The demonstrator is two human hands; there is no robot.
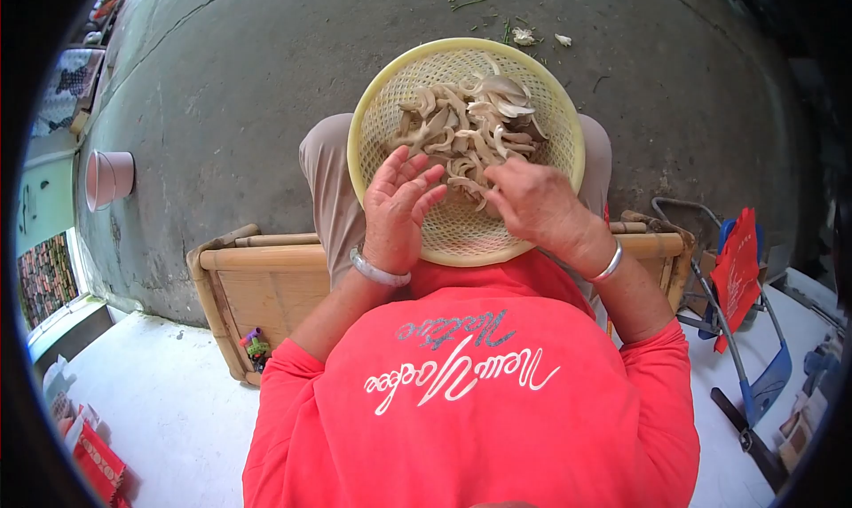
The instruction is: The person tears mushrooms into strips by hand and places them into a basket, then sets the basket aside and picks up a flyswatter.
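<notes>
A round yellow plastic basket (pixel 468 238) with mesh walls rests on the lap. Torn strips and pieces of pale grey-brown mushroom (pixel 461 131) are heaped in it, with a larger cap near the upper right of the pile. My left hand (pixel 399 208) is over the basket's lower left part, palm turned inward, fingers apart and holding nothing. My right hand (pixel 540 204) is above the lower right part of the pile, its fingers bent together beside the mushroom strips. What those fingers hold, if anything, is hidden.
I sit on a bamboo bench (pixel 266 273). A pink bucket (pixel 110 180) stands on the grey floor at the left. Small white scraps (pixel 524 37) lie beyond the basket. At the right is a folding chair (pixel 770 379) with a red cloth (pixel 738 273) near it.
</notes>
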